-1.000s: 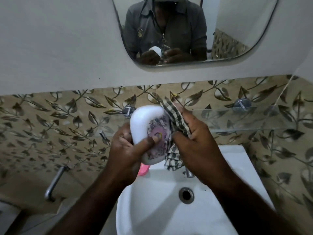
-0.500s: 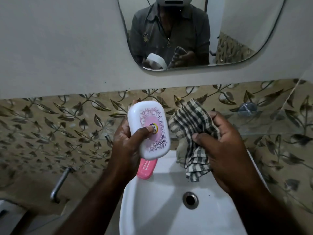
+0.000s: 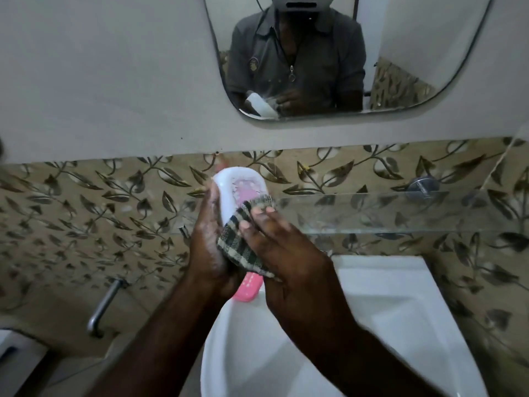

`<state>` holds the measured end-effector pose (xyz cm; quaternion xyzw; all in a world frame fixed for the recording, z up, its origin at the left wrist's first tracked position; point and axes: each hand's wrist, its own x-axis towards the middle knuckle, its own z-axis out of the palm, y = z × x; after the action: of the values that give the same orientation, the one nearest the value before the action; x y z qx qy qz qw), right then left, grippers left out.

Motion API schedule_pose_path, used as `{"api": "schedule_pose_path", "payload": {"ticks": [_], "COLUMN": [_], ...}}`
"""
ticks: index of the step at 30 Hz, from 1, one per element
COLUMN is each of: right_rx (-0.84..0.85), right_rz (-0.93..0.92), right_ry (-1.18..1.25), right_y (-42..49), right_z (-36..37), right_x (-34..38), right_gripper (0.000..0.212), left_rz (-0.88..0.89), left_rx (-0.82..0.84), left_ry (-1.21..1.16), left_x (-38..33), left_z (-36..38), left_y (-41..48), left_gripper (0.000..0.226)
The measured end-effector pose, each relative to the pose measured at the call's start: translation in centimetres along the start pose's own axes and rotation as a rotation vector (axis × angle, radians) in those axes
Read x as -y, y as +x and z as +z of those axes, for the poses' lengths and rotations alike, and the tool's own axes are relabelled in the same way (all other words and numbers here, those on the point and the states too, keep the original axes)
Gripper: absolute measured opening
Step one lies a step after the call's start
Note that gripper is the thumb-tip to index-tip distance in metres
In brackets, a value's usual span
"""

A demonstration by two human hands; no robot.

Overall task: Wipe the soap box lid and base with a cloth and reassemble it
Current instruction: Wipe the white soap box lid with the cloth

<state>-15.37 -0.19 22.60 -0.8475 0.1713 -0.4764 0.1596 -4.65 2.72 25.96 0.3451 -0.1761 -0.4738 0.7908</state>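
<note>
Over a white sink [image 3: 372,310], a person's left hand [image 3: 209,247] grips the soap box lid [image 3: 229,186] upright below the mirror, while the right hand [image 3: 286,253], fingers laid flat, presses a checked cloth [image 3: 243,245] onto the lid's patterned face. Half a second earlier that hand held the cloth bunched clear to the right; its return suggests the lid wipe continues. The pink base [image 3: 247,289] lies on the sink's far-left rim beneath the hands, reassembly not yet begun.

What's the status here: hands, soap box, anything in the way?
Left hand grips white lid; right hand presses checked cloth on it. Pink base lies on sink rim, apart. Nothing blocking.
</note>
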Motion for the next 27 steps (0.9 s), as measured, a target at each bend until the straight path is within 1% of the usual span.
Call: {"api": "schedule_pose_path", "payload": {"ticks": [3, 7, 9, 10, 13, 15, 17, 19, 21, 23, 24, 27], "right_rx": [-0.026, 0.012, 0.024, 0.032, 0.08, 0.115, 0.131, 0.118, 0.094, 0.091, 0.091, 0.097], "right_rz": [-0.013, 0.094, 0.161, 0.168, 0.081, -0.001, -0.039, 0.014, 0.124, 0.198, 0.206, 0.183], "right_ry": [0.013, 0.074, 0.082, 0.077, 0.028, 0.017, 0.034, 0.108, 0.172, 0.206, 0.209, 0.237], "right_y": [3.0, 4.3, 3.0, 2.0, -0.9, -1.4, -0.1, 1.5, 2.7, 2.5, 1.8, -1.1], "right_z": [-0.9, -1.1, -0.8, -0.6, -0.3, -0.4, -0.8, -1.1, -1.3, -1.1, -0.9, -0.3], "right_x": [-0.9, -2.0, -2.1, -2.0, -0.7, 0.0, -0.2, -1.4, -2.8, -3.7, -3.8, -3.1], "right_gripper": [0.048, 0.067, 0.069, 0.066, 0.056, 0.055, 0.054, 0.05, 0.054, 0.065, 0.067, 0.055], "left_rz": [0.029, 0.02, 0.018, -0.003, -0.082, -0.116, -0.189, -0.192, -0.119, -0.1, -0.105, -0.097], "left_rx": [0.013, 0.063, 0.042, 0.023, -0.064, -0.092, -0.065, -0.029, -0.016, -0.003, -0.001, -0.057], "left_ry": [-0.055, -0.05, -0.042, -0.036, 0.005, 0.017, -0.031, -0.085, -0.131, -0.109, -0.071, -0.012], "left_x": [1.7, 2.3, 1.8, 1.5, 0.4, -0.2, 0.2, 1.4, 2.4, 2.3, 1.8, 0.4], "left_z": [0.1, 0.3, 0.2, 0.1, -0.6, -0.7, -0.6, -0.5, -0.5, -0.4, -0.4, -1.3], "left_y": [-0.7, -0.7, -0.3, 0.0, 1.1, 1.6, 1.4, 0.8, 0.6, 0.8, 0.9, 1.8], "left_gripper": [0.041, 0.044, 0.045, 0.049, 0.063, 0.063, 0.062, 0.055, 0.048, 0.054, 0.059, 0.069]}}
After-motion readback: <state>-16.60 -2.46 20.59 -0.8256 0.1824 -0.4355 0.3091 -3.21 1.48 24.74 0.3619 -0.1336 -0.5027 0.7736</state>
